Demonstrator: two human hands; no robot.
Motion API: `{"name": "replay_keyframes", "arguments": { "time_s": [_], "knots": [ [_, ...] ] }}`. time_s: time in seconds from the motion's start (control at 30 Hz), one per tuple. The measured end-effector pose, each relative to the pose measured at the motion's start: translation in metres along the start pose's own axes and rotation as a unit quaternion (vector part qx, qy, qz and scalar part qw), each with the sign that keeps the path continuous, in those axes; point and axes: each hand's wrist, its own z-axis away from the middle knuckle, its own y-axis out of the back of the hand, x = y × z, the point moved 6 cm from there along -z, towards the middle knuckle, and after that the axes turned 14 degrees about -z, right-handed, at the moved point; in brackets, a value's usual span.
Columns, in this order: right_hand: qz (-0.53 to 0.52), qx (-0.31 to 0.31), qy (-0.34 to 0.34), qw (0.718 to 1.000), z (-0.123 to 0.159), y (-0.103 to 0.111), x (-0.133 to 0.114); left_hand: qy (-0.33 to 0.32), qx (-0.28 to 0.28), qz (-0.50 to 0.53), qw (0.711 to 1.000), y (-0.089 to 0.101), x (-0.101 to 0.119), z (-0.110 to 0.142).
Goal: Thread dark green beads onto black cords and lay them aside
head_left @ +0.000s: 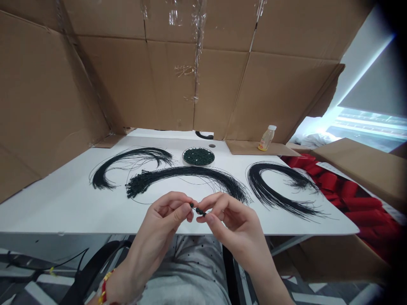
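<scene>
Left hand [163, 224], right hand [235, 228] pinching beaded cord [199, 210]

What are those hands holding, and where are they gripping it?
The left hand and right hand pinch small dark beads on a thin strand between their fingertips, one hand at each end.

Flattened cardboard sheets [127, 76] joined with clear packing tape [199, 38] rise like a wall across the top of the frame behind the white tabletop [57, 212], daylight enters through a window [365, 127] under a grey blind at upper right, and a black-and-white striped floor [32, 288] shows at lower left.
</scene>
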Motion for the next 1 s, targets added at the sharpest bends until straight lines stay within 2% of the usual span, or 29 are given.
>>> {"name": "replay_keyframes", "arguments": {
  "time_s": [0.57,0.8,1.0],
  "knots": [
    [0.002,0.003,0.015,1.000,-0.0006,-0.0011,-0.0006,0.015,0.008,0.026,1.000,-0.0035,-0.0025,0.0008],
    [0.031,0.019,0.029,0.999,0.0014,0.0002,-0.0022,0.008,0.018,-0.012,1.000,-0.0031,0.0002,0.0041],
    [0.059,0.008,0.047,0.997,0.0008,-0.0025,-0.0066,-0.016,0.020,-0.078,0.997,0.0000,0.0049,0.0045]
  ]
}}
